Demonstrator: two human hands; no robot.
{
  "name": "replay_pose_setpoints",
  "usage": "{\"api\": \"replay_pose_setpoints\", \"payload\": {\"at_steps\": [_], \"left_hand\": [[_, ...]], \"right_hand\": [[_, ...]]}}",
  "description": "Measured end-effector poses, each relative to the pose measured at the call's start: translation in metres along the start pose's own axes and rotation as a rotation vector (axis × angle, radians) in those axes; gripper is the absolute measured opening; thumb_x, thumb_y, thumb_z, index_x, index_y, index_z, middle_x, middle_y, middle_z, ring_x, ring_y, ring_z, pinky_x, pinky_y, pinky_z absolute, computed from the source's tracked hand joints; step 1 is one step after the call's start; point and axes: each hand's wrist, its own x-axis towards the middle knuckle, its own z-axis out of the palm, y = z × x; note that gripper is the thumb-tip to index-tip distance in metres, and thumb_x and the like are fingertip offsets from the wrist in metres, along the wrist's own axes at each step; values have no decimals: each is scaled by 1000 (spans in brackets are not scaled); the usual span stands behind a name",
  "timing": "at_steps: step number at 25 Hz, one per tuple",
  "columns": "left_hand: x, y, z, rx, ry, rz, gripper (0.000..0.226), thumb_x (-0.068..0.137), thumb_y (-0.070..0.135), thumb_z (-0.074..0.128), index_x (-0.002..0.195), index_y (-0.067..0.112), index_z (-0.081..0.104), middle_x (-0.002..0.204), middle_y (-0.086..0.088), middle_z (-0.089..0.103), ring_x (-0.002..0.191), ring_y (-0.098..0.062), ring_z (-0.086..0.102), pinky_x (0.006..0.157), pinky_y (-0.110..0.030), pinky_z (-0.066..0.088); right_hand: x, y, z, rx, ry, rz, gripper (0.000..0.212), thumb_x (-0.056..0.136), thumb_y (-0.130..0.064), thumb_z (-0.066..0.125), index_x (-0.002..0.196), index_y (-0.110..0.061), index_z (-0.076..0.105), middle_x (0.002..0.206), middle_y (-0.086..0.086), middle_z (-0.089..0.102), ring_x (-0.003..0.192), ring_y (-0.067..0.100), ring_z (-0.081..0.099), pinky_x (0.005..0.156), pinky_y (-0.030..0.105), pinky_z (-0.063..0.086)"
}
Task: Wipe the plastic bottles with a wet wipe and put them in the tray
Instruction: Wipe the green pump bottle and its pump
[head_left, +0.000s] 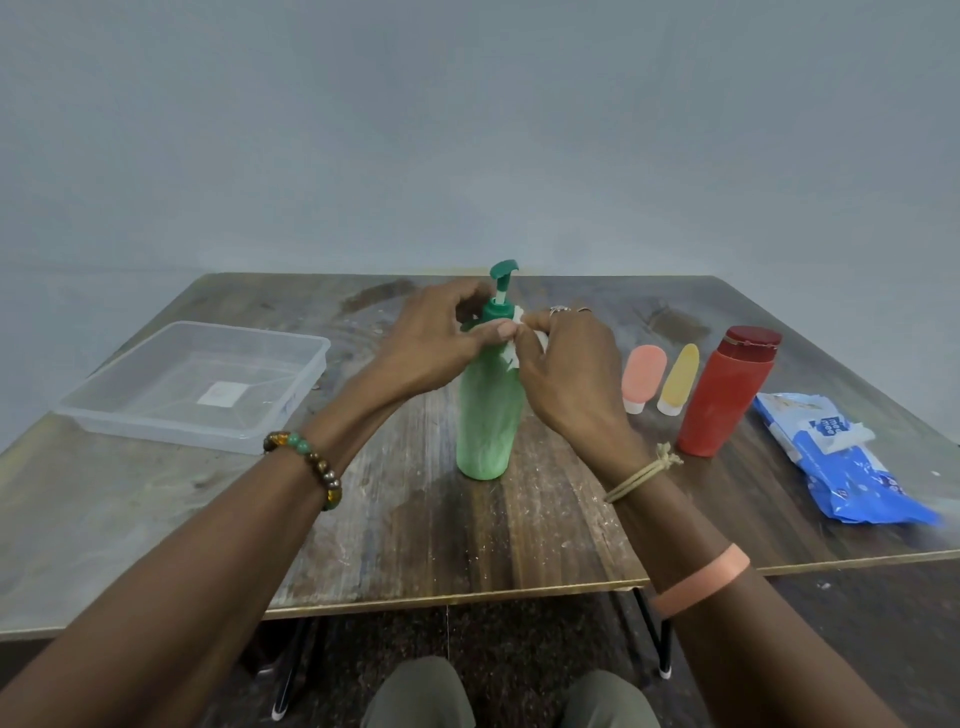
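A light green pump bottle (485, 421) with a dark green pump stands upright at the middle of the wooden table (415, 530). My left hand (431, 348) grips its shoulder from the left, thumb across the front. My right hand (569, 374) pinches a white wet wipe (514, 345) against the bottle's upper right side. The clear plastic tray (130, 415) lies at the left with nothing but a label in it. A red bottle (722, 395), a yellow tube (678, 379) and a pink tube (642, 376) stand to the right.
A blue wet wipe pack (841, 462) lies near the table's right edge. The table's front edge runs just above my knees. A grey wall stands behind the table.
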Motion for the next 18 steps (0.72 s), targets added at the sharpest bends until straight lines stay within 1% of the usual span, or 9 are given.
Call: {"api": "replay_pose_setpoints", "payload": {"at_steps": [2,5,8,9,10,13,14,16,18], "left_hand": [[1,1,-3,35,-4,-2,23,87,38,74,108,28,73,97,19,71,84,16,60,73,-8,44],[0,4,-10,55,-78,-20,24,93,40,66,113,30,75,99,12,75,86,7,63,72,-16,49],[-2,2,-10,12,-12,-68,32,88,40,72,117,26,73,83,12,71,74,10,60,69,-17,47],[-3,0,-9,-16,15,-85,36,85,41,74,117,25,73,76,13,68,69,9,58,69,-19,46],[-3,0,-8,-35,29,-100,39,83,42,76,118,24,73,72,12,66,67,7,57,69,-21,47],[-4,4,-6,33,-9,-73,38,85,44,74,119,27,72,64,11,62,59,8,54,60,-12,40],[-4,6,-8,54,-43,-58,34,88,42,72,119,28,72,65,11,63,58,10,54,57,-11,37],[-2,8,-14,51,-116,-66,28,93,36,67,120,30,69,80,12,68,66,12,58,60,-11,40],[-1,8,-17,8,-171,-105,33,95,30,65,127,26,65,91,6,70,76,5,62,65,-13,43]], "right_hand": [[5,3,1,-60,-8,-6,28,99,-22,48,105,-11,73,105,10,69,102,28,60,74,34,46],[8,0,3,-138,-4,-9,28,100,-21,45,105,-13,72,107,11,67,103,27,57,67,30,32],[-5,-5,6,-115,6,-58,29,101,-18,43,102,-10,71,101,9,69,101,26,56,67,30,22],[-8,-6,6,-112,2,-68,29,100,-18,43,101,-10,71,100,8,69,101,26,56,67,31,24],[-9,-6,6,-93,0,-61,29,100,-18,44,101,-8,71,100,9,69,101,27,57,71,33,31],[-6,-3,4,-21,10,-18,29,99,-18,46,101,-6,72,102,13,70,101,31,59,79,41,47],[-6,-2,3,-23,2,-19,28,99,-19,47,101,-7,72,101,13,70,101,31,59,79,41,47],[-3,1,3,-8,-7,-20,27,99,-20,48,99,-8,73,101,11,71,101,29,59,80,39,47],[-3,3,5,44,1,10,27,99,-19,48,98,-6,72,100,11,71,100,29,59,79,39,47]]}}
